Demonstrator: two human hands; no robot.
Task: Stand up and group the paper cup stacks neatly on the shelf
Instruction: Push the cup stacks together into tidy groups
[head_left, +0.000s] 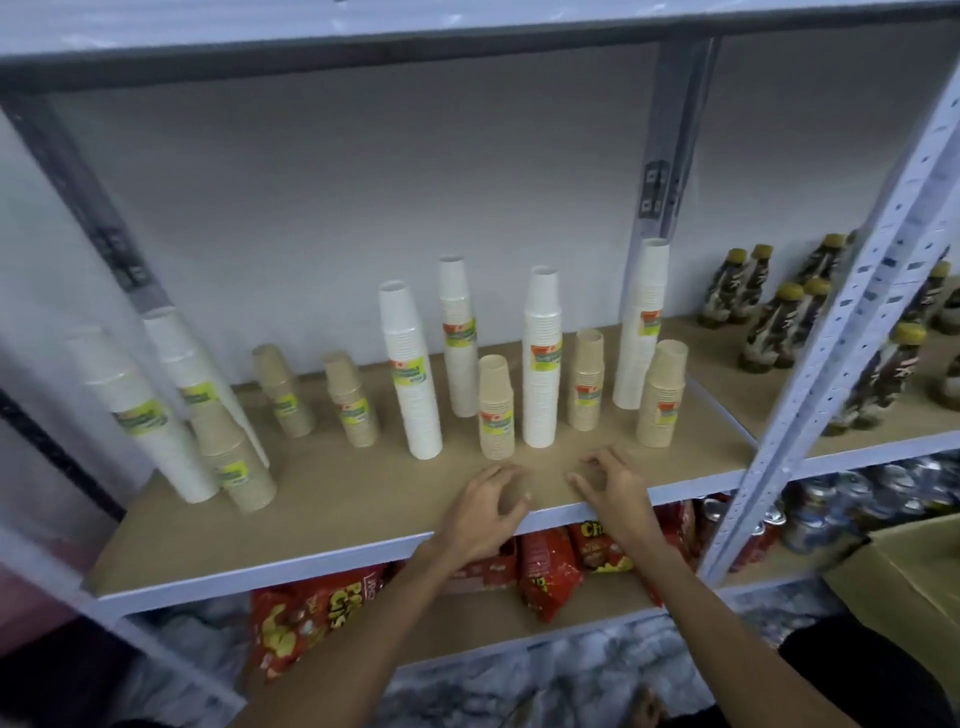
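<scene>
White and brown paper cup stacks (540, 364) stand just beyond left hand (485, 512) and right hand (613, 491), both loosely spread, empty

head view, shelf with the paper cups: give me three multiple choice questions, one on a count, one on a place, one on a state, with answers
1. How many tall white paper cup stacks stand on the wooden shelf board?
A) three B) six C) nine

2. Where do the red snack bags lie?
A) above the stacks B) on the level below the board C) behind the stacks

3. What do the left hand and right hand hold?
A) nothing B) a brown stack each C) one white stack together

Answers: 1 B, two at the left and four from the middle to the right. 2 B, the bags show under the board's front edge. 3 A, both hands are over the board's front, fingers loosely curled, touching no cup.
</scene>
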